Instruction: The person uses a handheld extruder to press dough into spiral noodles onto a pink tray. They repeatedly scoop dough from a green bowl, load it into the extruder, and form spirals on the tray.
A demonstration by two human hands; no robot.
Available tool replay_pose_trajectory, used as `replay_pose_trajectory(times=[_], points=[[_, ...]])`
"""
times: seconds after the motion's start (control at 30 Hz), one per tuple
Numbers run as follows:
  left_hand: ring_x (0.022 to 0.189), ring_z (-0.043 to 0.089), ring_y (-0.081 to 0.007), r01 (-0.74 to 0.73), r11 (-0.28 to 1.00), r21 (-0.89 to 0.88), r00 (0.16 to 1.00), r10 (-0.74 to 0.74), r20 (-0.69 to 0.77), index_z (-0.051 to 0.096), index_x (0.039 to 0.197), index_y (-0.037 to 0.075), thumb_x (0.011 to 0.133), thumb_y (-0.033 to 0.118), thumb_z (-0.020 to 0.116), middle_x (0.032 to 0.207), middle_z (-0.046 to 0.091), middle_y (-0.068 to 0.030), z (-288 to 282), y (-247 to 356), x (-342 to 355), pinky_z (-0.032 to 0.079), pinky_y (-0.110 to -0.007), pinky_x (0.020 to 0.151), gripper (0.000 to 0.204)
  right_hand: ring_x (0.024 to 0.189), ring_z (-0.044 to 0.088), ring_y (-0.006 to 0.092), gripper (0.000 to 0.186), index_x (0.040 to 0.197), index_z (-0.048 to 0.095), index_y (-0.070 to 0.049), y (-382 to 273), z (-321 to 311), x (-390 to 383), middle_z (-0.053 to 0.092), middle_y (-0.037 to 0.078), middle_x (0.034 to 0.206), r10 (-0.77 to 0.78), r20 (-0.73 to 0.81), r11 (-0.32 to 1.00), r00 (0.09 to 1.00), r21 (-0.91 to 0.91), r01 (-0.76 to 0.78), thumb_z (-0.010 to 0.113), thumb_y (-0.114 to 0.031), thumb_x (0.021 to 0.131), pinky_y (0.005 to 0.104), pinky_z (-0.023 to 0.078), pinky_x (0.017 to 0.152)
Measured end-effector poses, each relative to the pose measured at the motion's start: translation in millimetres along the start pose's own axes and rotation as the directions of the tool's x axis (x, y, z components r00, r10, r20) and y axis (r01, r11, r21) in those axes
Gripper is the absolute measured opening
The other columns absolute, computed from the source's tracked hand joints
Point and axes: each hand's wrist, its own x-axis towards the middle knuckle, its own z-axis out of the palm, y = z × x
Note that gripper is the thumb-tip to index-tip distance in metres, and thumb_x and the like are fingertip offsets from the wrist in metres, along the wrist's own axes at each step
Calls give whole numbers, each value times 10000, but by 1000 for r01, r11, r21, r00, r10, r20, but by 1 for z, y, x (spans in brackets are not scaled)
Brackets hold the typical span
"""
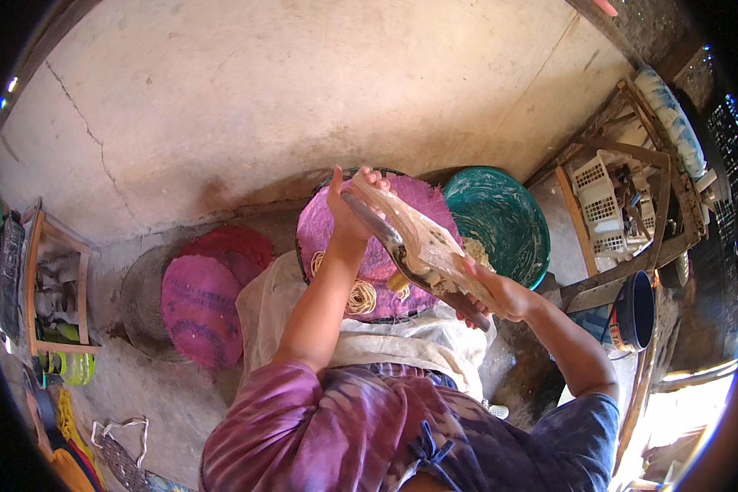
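Observation:
My left hand [351, 211] is closed round the upper left end of a long wooden hand press [426, 238], its thumb raised. My right hand [502, 293] grips the lower right end. The tool is two long wooden pieces lying along each other, tilted down to the right, with pale dough smeared on it. A short yellowish piece [398, 283] sticks out below its middle. Underneath is a round tray covered with pink woven sacking [422, 190]. Pale coiled strands, like noodles [362, 298], lie on its near left part. The tool and my arms hide much of the tray.
Right of the tray stands a teal basin [536, 238] smeared with white, with pale dough [477, 251] at its left side. Pink sacking discs [198, 307] lie on the floor at left. A wooden rack [578, 217] with white baskets and a dark bucket [634, 312] are at right.

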Motion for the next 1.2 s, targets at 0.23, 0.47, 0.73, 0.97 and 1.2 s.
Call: replay_pose_trajectory(times=[0.23,0.47,0.73,0.97,1.2], points=[[782,592,-227,-43,999,33,998,44,-44,587,842,115,924,515,478,777,601,-26,26,-15,5,458,-436,780,423,641,652,203,757,1235,514,0,-12,-11,-15,653,163,837,5,-152,994,988,-106,-21,267,-663,966,316,547,572],[792,560,-254,-10,1000,17,998,11,-64,572,841,100,908,528,471,788,580,-53,29,-2,-12,452,-426,765,445,602,626,172,655,1203,523,-16,4,-6,-10,640,124,797,-3,-77,1000,997,-10,3,266,-584,1004,295,519,520],[696,569,-207,3,995,-103,1000,-1,25,564,776,149,946,513,448,704,580,6,-17,-24,2,463,-386,694,418,623,664,255,811,1300,475,4,25,-29,4,659,202,903,-60,10,977,998,204,57,239,-687,948,354,571,568],[752,634,-160,-60,996,-67,990,68,127,620,834,187,1000,403,423,769,645,62,-34,-16,-5,500,-399,733,337,588,618,225,839,1358,453,-67,96,-21,101,619,238,911,-475,264,564,840,824,60,295,-750,897,323,542,545],[666,597,-172,-110,992,-60,990,115,83,582,744,185,982,450,432,689,595,48,-10,18,0,500,-391,610,387,962,606,323,586,1410,426,-112,117,-15,129,577,247,1189,-317,49,934,947,-156,321,464,-494,967,392,493,853]])
